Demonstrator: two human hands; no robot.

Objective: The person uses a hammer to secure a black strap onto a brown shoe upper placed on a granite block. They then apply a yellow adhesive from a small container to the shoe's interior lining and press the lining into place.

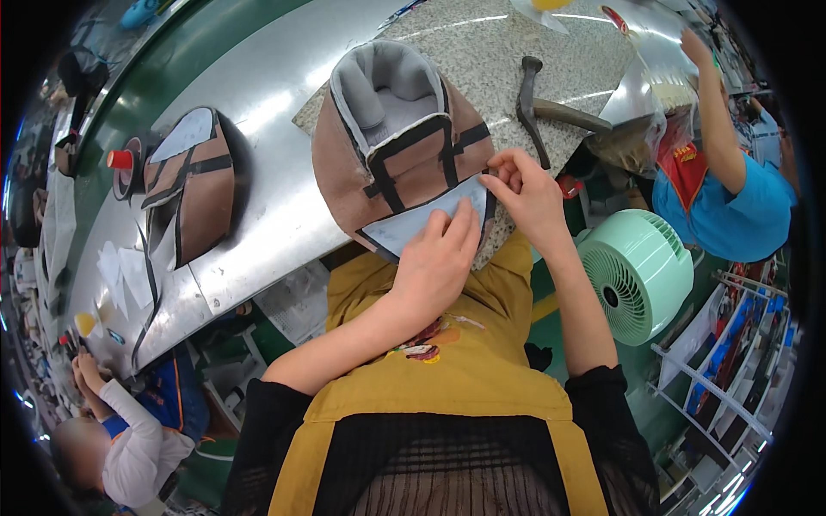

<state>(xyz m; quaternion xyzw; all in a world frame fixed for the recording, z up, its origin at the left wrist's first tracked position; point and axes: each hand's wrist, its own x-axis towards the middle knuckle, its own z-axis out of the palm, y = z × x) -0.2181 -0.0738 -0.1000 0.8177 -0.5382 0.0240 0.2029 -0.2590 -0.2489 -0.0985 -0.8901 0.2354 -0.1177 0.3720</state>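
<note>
A brown shoe upper with a grey padded lining and black tape strips lies in front of me, partly on a stone slab. My left hand rests on its pale blue panel, fingers laid out along the surface. At the panel's right end, the thumb and forefinger of my right hand pinch the black-trimmed edge of the upper. Further left on the metal bench stands a similar brown upper, touched by neither hand.
A hammer lies on the stone slab. Left on the metal bench are a red-capped container and white scraps. A green fan stands at right. Co-workers sit at far right and lower left.
</note>
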